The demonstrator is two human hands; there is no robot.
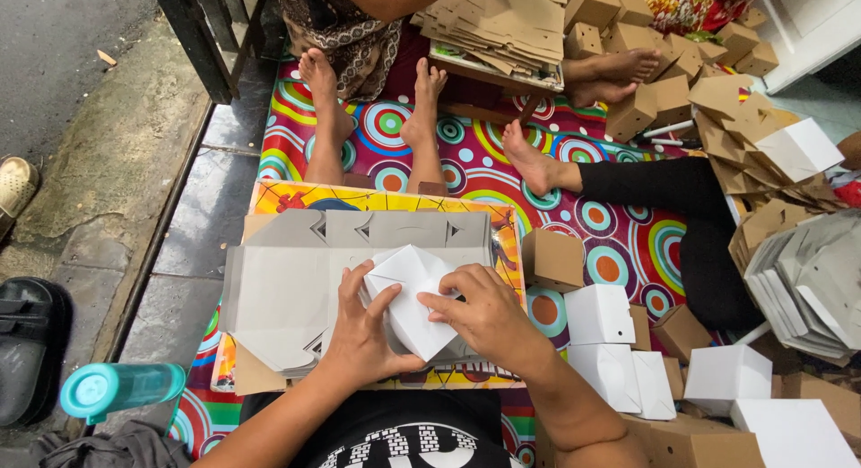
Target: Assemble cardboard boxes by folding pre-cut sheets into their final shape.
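Fingers of left hand (363, 329) and right hand (484, 311) clasp one white box (411, 293) above flat blanks (287, 293).

so both hands are on a small box (414, 298) in the middle, left hand (363, 338) on its left side, right hand (484, 311) on its right. under it sits a stack of flat cardboard sheets (287, 289) on a low board (377, 202). right of the board there's one box (552, 258), then folded boxes (619, 342) nearer. another pile of flat sheets (812, 284) lies far right. a bottle (121, 389) lies at the near left, shoes (27, 347) further left. other people's feet (377, 100) rest on the mat (619, 244) behind the board.
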